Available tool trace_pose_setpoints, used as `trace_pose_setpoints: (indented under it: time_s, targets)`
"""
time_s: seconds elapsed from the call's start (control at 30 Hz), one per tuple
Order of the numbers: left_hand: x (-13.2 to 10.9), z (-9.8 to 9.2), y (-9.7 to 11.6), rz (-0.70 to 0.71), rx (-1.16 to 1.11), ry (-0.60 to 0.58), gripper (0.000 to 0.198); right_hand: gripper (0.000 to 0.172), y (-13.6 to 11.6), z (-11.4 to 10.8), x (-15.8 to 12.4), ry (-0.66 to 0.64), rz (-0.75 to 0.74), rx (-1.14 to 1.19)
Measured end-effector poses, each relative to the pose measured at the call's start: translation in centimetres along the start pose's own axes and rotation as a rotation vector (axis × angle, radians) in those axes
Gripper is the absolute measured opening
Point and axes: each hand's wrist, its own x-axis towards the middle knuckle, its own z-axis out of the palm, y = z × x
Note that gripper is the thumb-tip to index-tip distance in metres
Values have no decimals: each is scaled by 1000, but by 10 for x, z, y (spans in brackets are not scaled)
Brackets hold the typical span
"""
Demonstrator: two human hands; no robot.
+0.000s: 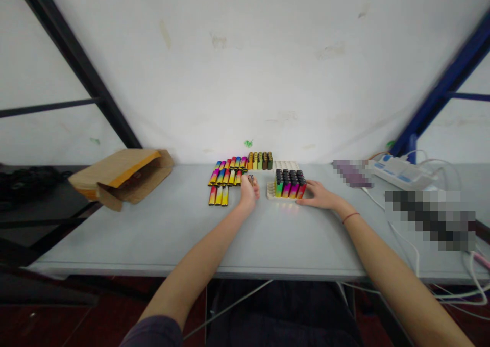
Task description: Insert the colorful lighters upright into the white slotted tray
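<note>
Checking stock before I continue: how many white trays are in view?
2: the front tray, by the right hand, holding lighters; the rear tray, behind it, partly hidden. Others may be hidden.

The tray before me is white, and its lighters have black tops over bodies blending green, yellow, magenta and red. Left of the tray, my lighter bodies fade from yellow into blue, magenta or red; behind it to the left, the upright group shades from orange-yellow through pale green to dark brown. Well left of the tray, the carton is brown with an orange-yellow band. Right of it, my wrist cord is red.
</note>
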Motion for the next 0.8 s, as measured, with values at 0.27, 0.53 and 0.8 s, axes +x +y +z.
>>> trace_pose_setpoints:
  time_s: [0.27, 0.53, 0.8]
  targets:
    - [7, -1, -11, 159, 88, -55, 35, 85, 0, -4, -1, 28, -85, 67]
    - [15, -8, -14, 479, 329, -92, 10, 89, -13, -14, -7, -17, -17, 82]
    - [18, -9, -6, 508, 436, -146, 6, 86, -11, -14, -7, -29, -58, 88]
